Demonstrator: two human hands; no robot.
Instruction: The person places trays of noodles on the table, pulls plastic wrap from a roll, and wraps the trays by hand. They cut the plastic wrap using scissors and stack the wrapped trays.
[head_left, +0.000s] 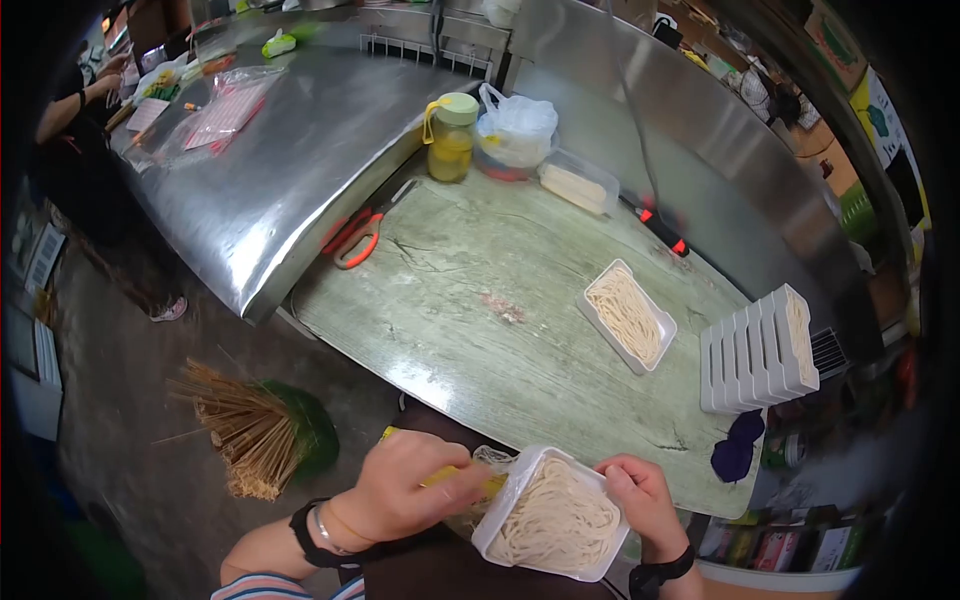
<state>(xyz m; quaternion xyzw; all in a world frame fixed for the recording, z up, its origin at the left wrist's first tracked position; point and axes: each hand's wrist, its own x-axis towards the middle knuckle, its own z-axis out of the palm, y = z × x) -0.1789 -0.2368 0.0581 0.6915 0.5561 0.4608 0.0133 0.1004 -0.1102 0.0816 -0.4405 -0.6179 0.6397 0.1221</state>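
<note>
A white tray of pale noodles is tilted in front of me, near the table's front edge. My right hand grips its right side, thumb on the rim. My left hand is at the tray's left side, fingers pinched and slightly blurred at crinkled clear plastic film. Something yellow shows behind those fingers, partly hidden. Farther back on the table lies another white tray of noodles.
Stacked white trays stand at the table's right, beside a dark purple item. Orange-handled scissors, a jar, a plastic bag and a clear container lie farther back. Thin sticks stand on the floor; a person is at left.
</note>
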